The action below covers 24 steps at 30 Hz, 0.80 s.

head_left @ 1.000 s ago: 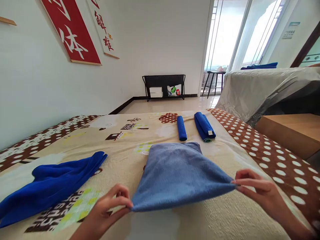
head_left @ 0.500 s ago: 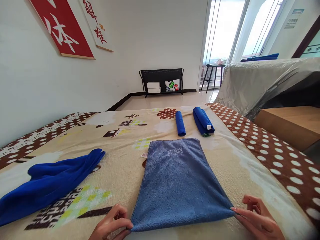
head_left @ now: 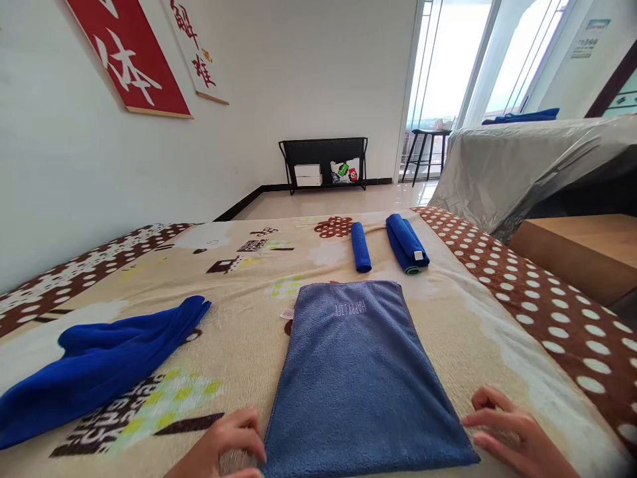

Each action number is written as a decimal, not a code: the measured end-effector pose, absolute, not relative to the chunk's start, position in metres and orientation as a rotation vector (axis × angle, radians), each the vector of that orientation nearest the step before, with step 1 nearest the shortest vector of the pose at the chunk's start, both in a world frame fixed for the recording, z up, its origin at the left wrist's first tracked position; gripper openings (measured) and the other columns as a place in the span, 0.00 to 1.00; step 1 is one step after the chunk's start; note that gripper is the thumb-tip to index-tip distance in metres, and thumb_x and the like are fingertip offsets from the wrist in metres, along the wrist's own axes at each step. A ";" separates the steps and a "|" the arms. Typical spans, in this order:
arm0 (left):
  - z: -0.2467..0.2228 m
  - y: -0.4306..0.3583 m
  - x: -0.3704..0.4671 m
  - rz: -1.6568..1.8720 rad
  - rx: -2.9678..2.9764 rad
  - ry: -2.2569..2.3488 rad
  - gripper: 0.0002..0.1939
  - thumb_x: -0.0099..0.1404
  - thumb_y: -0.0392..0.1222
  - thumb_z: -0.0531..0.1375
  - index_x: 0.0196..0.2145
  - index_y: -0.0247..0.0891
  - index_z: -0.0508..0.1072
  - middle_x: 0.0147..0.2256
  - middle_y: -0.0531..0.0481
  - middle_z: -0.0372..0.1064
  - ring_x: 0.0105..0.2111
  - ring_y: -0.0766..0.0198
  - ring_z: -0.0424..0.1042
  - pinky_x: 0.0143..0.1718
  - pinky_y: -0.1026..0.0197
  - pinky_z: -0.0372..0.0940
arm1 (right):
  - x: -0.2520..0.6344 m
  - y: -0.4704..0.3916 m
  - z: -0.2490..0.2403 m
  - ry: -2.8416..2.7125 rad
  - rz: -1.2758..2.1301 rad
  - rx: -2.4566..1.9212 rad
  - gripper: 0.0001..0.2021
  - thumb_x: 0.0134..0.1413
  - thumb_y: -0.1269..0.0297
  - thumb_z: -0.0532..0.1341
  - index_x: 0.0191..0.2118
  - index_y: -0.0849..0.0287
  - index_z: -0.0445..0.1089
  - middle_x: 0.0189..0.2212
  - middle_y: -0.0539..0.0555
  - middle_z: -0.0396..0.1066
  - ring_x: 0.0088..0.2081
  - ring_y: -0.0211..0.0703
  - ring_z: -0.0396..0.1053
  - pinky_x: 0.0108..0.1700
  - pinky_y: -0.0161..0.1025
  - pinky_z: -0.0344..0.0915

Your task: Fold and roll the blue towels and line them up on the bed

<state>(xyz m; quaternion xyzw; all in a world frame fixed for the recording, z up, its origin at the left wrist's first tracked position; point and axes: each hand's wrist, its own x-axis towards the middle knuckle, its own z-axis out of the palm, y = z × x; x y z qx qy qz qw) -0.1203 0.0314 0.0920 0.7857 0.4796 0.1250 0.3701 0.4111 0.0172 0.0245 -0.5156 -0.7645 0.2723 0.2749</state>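
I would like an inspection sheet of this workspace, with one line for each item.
Surface: patterned blanket, slightly creased.
Things: grey-blue towel spread flat; crumpled blue cloth at left; slim blue roll and thicker blue roll beyond the towel.
Clutter: nothing seen.
Grip: left hand and right hand look open beside the towel's near corners; contact unclear.
Cables: nothing seen.
Surroundings: black rack, dark stool, silvery cover.
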 end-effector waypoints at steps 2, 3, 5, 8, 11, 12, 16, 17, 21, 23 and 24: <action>0.101 0.071 -0.113 0.435 1.933 1.407 0.14 0.67 0.55 0.57 0.36 0.44 0.77 0.35 0.51 0.73 0.38 0.60 0.71 0.42 0.62 0.63 | 0.404 0.064 0.039 -1.947 0.803 -1.492 0.19 0.64 0.49 0.54 0.42 0.52 0.79 0.40 0.56 0.74 0.43 0.46 0.71 0.46 0.38 0.68; 0.103 0.096 -0.106 0.520 1.884 1.565 0.17 0.68 0.56 0.55 0.36 0.43 0.76 0.35 0.51 0.74 0.38 0.59 0.72 0.41 0.62 0.62 | 0.397 0.093 0.045 -1.896 0.780 -1.583 0.20 0.64 0.47 0.53 0.44 0.53 0.78 0.41 0.56 0.75 0.41 0.45 0.71 0.45 0.38 0.68; 0.099 0.149 -0.091 0.570 1.789 1.806 0.18 0.68 0.55 0.53 0.34 0.40 0.75 0.33 0.50 0.74 0.38 0.57 0.72 0.42 0.59 0.62 | 0.380 0.154 0.051 -1.827 0.708 -1.799 0.19 0.64 0.49 0.53 0.45 0.55 0.76 0.40 0.54 0.76 0.39 0.44 0.72 0.45 0.38 0.67; 0.083 0.219 -0.066 0.569 1.697 1.941 0.18 0.69 0.53 0.55 0.31 0.36 0.73 0.31 0.48 0.73 0.36 0.57 0.73 0.45 0.54 0.64 | 0.352 0.233 0.048 -1.755 0.613 -1.958 0.19 0.67 0.51 0.52 0.39 0.60 0.74 0.39 0.57 0.75 0.40 0.44 0.72 0.47 0.43 0.67; 0.066 0.263 -0.049 0.615 1.620 1.986 0.17 0.68 0.52 0.59 0.40 0.34 0.73 0.41 0.46 0.72 0.42 0.58 0.72 0.48 0.49 0.66 | 0.334 0.277 0.037 -1.723 0.536 -2.047 0.18 0.65 0.50 0.56 0.42 0.61 0.72 0.41 0.55 0.73 0.42 0.42 0.71 0.49 0.47 0.68; 0.061 0.272 -0.045 0.640 1.606 1.965 0.17 0.68 0.52 0.60 0.44 0.34 0.72 0.44 0.46 0.72 0.44 0.58 0.72 0.48 0.48 0.67 | 0.331 0.285 0.032 -1.726 0.520 -2.052 0.17 0.64 0.50 0.58 0.43 0.61 0.71 0.42 0.55 0.72 0.43 0.42 0.71 0.49 0.47 0.68; 0.052 0.295 -0.046 0.759 1.572 1.780 0.17 0.68 0.49 0.60 0.48 0.35 0.71 0.46 0.45 0.71 0.43 0.59 0.73 0.44 0.51 0.71 | 0.336 0.303 0.017 -1.763 0.496 -1.971 0.15 0.63 0.53 0.60 0.44 0.61 0.70 0.42 0.54 0.72 0.42 0.41 0.71 0.47 0.45 0.69; 0.051 0.300 -0.048 0.791 1.563 1.730 0.16 0.68 0.48 0.60 0.48 0.35 0.71 0.45 0.46 0.71 0.42 0.60 0.73 0.43 0.52 0.71 | 0.339 0.307 0.015 -1.780 0.499 -1.923 0.15 0.63 0.53 0.60 0.43 0.62 0.70 0.40 0.53 0.72 0.41 0.41 0.71 0.45 0.44 0.69; 0.051 0.316 -0.058 0.913 1.543 1.572 0.14 0.68 0.49 0.60 0.41 0.34 0.72 0.37 0.50 0.72 0.35 0.64 0.73 0.38 0.57 0.70 | 0.353 0.318 0.012 -1.849 0.503 -1.706 0.16 0.63 0.52 0.60 0.38 0.62 0.70 0.33 0.50 0.71 0.34 0.37 0.70 0.39 0.39 0.68; 0.051 0.321 -0.063 0.978 1.550 1.523 0.15 0.65 0.51 0.62 0.37 0.34 0.71 0.33 0.52 0.71 0.32 0.65 0.72 0.35 0.59 0.68 | 0.357 0.321 0.012 -1.858 0.480 -1.632 0.17 0.62 0.50 0.59 0.33 0.61 0.70 0.29 0.49 0.70 0.31 0.37 0.68 0.36 0.38 0.65; 0.050 0.322 -0.065 1.009 1.559 1.505 0.17 0.63 0.54 0.63 0.36 0.35 0.71 0.32 0.52 0.71 0.31 0.65 0.71 0.34 0.60 0.66 | 0.358 0.322 0.011 -1.858 0.463 -1.605 0.18 0.61 0.49 0.58 0.31 0.60 0.69 0.26 0.48 0.69 0.29 0.38 0.67 0.35 0.37 0.64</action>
